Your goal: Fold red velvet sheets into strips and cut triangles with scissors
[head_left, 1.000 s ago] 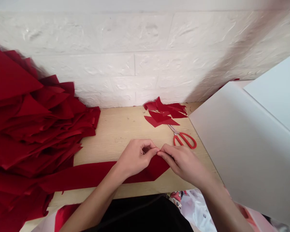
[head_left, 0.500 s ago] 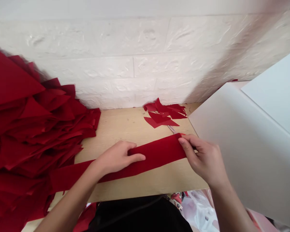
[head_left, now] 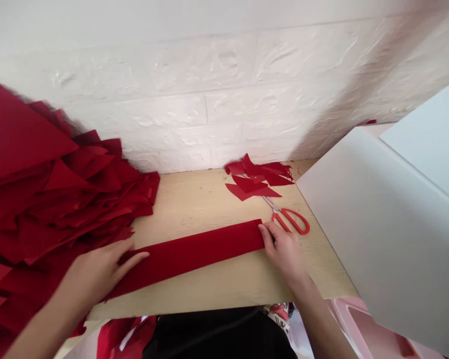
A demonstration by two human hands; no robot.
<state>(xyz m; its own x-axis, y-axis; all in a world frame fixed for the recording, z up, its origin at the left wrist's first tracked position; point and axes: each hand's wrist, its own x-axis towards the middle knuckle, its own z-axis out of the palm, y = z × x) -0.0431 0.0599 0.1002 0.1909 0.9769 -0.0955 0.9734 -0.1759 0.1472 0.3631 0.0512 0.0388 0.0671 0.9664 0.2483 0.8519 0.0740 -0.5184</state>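
Both hands are working along a red cloth strip (head_left: 189, 257) lying flat across the wooden table (head_left: 209, 209). The left hand (head_left: 97, 271) is spreading open over the strip's left end, pressing rather than gripping, while the fingertips of the right hand (head_left: 282, 249) are touching its right end (whether they are pinching it, I cannot tell). Red scissors (head_left: 288, 219) are lying just beside the right hand, below a small pile of red scraps (head_left: 258, 177), and a big heap of red cloth pieces (head_left: 60, 184) is crowding the left hand.
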